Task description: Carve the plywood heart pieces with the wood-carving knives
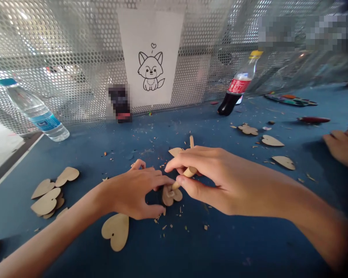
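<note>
Here's a perforated silvery metal wall [89,65] running right across the back, light glinting brightly through its holes, a darker band [197,51] crossing it; below spreads the blue tabletop [237,247], pale-edged, a whitish surface [0,146] showing beyond at far left.

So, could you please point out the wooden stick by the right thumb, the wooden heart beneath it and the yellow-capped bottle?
Wooden stick [188,172], head view: the shaft, near its upper end.
Wooden heart [168,198], head view: the lobe on the picture's left.
Yellow-capped bottle [239,86], head view: the red label.
</note>
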Tool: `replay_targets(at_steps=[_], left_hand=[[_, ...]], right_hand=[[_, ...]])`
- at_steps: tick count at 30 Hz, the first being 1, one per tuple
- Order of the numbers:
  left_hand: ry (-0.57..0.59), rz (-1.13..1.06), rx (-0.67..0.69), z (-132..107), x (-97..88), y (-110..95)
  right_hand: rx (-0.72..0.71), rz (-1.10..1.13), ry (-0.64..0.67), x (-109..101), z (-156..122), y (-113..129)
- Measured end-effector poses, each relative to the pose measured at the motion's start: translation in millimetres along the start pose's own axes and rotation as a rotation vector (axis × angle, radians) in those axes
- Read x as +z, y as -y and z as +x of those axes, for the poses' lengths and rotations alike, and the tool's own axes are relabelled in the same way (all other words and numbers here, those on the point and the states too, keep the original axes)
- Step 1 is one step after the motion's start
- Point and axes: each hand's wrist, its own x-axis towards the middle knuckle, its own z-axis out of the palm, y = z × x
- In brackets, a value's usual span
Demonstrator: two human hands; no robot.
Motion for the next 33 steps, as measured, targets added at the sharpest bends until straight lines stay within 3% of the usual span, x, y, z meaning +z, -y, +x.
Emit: replay_targets(at_steps=[6, 11, 15, 20, 25, 29, 33], left_hand=[[-0.052, 0.013, 0.063, 2.5, 10.4, 1.3], [-0.156, 0.027, 0.131, 8.5, 24.7, 1.6], [-0.229, 0.053, 0.059, 11.4, 28.0, 0.6], [-0.207, -0.010, 0.080, 13.7, 29.9, 6.6], [-0.197, -0.034, 0.091, 16.3, 31.7, 9.8], [-0.189, -0.059, 0.101, 16.1, 30.7, 8.4], [-0.178, -0.078, 0.086, 15.6, 29.9, 7.5]], right_hand=[[0.055, 0.115, 0.097, 3.8, 9.5, 0.1], [0.067, 0.119, -0.023, 15.1, 5.7, 0.0], [0.075, 0.165, -0.097, 23.8, 3.7, -3.1], [0.093, 0.241, -0.063, 30.5, -2.2, -13.5], [0.241, 0.368, -0.023, 33.7, -16.3, -27.0], [0.308, 0.628, -0.082, 38.1, -23.9, -44.1], [0.367, 0.781, -0.046, 42.9, -24.0, -50.5]])
